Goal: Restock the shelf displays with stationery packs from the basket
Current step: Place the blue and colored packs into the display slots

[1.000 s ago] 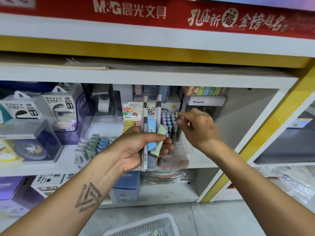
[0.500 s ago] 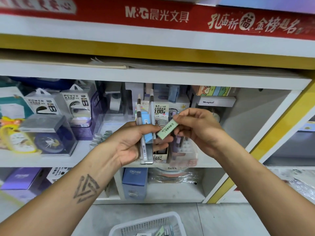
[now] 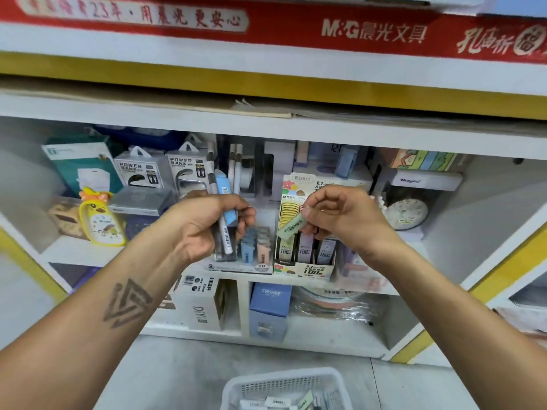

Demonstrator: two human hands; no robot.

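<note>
On the shelf point(image 3: 77, 250), the power bank boxes point(image 3: 165, 170) stand at left, the lead refill display point(image 3: 305, 255) at centre, and the clock point(image 3: 410, 214) at right behind the right hand point(image 3: 340, 217). The left hand point(image 3: 204, 223) holds pens and packs point(image 3: 225, 208) left of the eraser pack point(image 3: 291, 224) in the right hand. The basket point(image 3: 284, 389) sits on the floor below, between the forearms.

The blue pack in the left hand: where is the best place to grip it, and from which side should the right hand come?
Grip the blue pack by its upper end, coming from above. That end stands upright, clear above the left hand, whose fingers cover its lower half. Pens stand close on both sides, so pinch the flat front and back faces. The right hand holds a green pack for now.
</note>
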